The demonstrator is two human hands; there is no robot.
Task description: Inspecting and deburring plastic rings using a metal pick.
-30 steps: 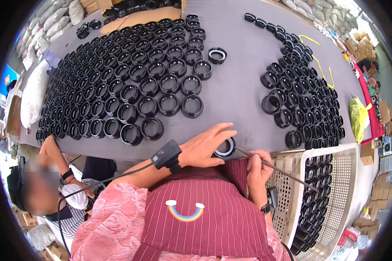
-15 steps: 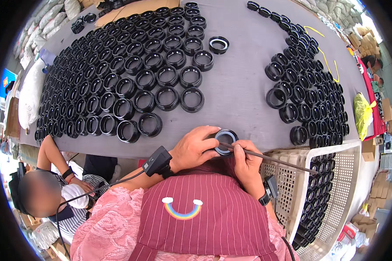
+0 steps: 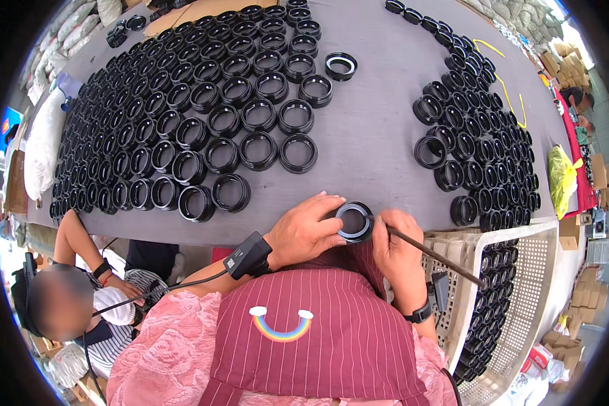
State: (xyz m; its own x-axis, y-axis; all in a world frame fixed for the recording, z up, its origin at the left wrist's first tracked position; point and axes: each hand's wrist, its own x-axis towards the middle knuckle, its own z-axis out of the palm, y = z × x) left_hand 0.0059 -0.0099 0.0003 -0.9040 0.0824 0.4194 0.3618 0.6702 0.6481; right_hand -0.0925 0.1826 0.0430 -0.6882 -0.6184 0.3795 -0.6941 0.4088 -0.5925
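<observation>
Near the front edge of the table, my left hand (image 3: 306,229) grips a black ring (image 3: 369,220) between thumb and fingers. The ring's opening faces up toward me, and a lighter grey band shows inside it. Just to the right, my right hand (image 3: 398,249) is closed around a thin dark rod (image 3: 441,260), whose long end slants down to the right over the crate. My right fingertips lie close beside the ring's right rim. The rod's working tip is hidden by my fingers.
Rows of similar black rings (image 3: 222,155) cover the table's left side, and another group (image 3: 472,145) stands on the right. One ring (image 3: 350,76) sits apart. A pale perforated crate (image 3: 531,298) holds more rings at lower right. Another person (image 3: 118,298) is at lower left.
My right hand has drawn the rod out of the ring's opening and shifted to the right. The ring, still in my left hand, has moved slightly right and turned more face-up.
</observation>
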